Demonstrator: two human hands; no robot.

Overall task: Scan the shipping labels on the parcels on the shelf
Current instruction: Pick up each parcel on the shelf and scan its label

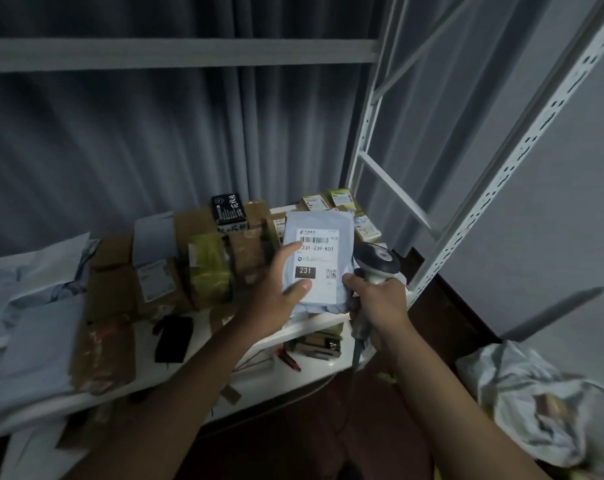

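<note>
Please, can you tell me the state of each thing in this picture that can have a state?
left hand: holds the grey mailer, thumb on its label
right hand: grips the scanner handle
grey mailer: lifted, label facing the camera
scanner: held beside the mailer
brown boxes: lying on the shelf, closed

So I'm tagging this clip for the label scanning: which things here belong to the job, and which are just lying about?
In the job:
- grey mailer, held in the left hand
- its shipping label
- scanner, gripped by the right hand
- cardboard parcels on the shelf

Lying about:
- black pouch
- crumpled bag, right
</note>
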